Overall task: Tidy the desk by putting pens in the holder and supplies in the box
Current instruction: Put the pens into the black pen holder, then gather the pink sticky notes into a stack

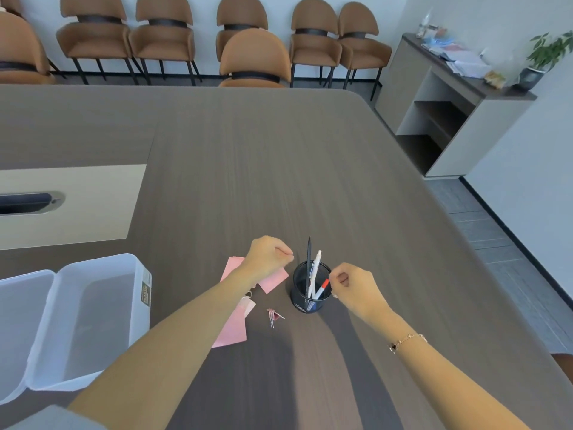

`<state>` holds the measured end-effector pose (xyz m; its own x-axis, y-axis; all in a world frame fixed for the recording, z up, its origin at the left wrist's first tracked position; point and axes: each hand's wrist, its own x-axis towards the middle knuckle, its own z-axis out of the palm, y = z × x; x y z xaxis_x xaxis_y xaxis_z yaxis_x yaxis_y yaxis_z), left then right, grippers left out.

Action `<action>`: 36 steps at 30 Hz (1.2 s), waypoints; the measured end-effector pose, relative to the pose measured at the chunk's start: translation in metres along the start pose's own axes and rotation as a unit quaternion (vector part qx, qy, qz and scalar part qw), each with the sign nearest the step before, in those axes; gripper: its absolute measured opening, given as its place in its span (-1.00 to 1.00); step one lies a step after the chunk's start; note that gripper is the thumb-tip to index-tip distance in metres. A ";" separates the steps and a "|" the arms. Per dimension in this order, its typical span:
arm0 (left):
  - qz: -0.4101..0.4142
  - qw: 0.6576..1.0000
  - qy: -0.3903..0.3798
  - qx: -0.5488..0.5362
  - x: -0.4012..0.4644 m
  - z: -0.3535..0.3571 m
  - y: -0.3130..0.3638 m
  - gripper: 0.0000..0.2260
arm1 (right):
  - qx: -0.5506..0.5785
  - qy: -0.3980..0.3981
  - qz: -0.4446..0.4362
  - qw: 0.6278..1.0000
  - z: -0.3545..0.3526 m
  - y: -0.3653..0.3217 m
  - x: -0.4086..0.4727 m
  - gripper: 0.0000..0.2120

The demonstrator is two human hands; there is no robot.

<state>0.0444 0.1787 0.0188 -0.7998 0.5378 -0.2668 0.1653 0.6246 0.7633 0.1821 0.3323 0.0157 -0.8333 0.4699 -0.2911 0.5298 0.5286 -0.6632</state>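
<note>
A black mesh pen holder (302,302) stands on the dark wood table with three pens in it: a black pen (308,256), a white pen (317,263) and a white pen with a red cap (323,287). My right hand (352,285) hovers at the holder's right rim, fingers curled, nothing visible in it. My left hand (269,254) is a loose fist just left of the holder, above pink sticky notes (274,280). More pink notes (232,327) lie under my left forearm. A pink binder clip (273,315) lies in front of the holder.
A translucent white plastic box (93,308) with its hinged lid (18,315) open stands at the table's left front. A beige panel with a cable slot (28,203) lies further left. Brown chairs (254,57) line the far edge; a cabinet (449,97) stands at the right.
</note>
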 end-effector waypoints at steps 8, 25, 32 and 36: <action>-0.136 0.984 -0.002 0.114 -0.028 -0.045 -0.114 -0.70 | -0.051 -0.133 -0.114 0.983 0.077 -0.023 -0.020 -0.87; -0.063 0.948 -0.116 0.290 -0.042 -0.004 -0.165 -0.66 | -0.228 -0.051 0.060 0.970 0.164 -0.048 0.119 -0.39; -0.131 0.974 -0.006 0.185 -0.040 0.001 -0.163 -0.54 | -0.111 -0.128 -0.021 0.985 0.165 -0.067 0.127 -0.82; -0.230 0.961 -0.017 0.156 -0.030 0.007 -0.158 -0.42 | -0.138 -0.155 -0.055 0.977 0.171 -0.078 0.128 -0.77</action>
<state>0.0462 0.0679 -0.0975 -0.8115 0.1798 -0.5560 -0.0315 0.9366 0.3489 0.0072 0.2300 -0.0881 -0.8730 0.1860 -0.4508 0.4209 0.7544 -0.5037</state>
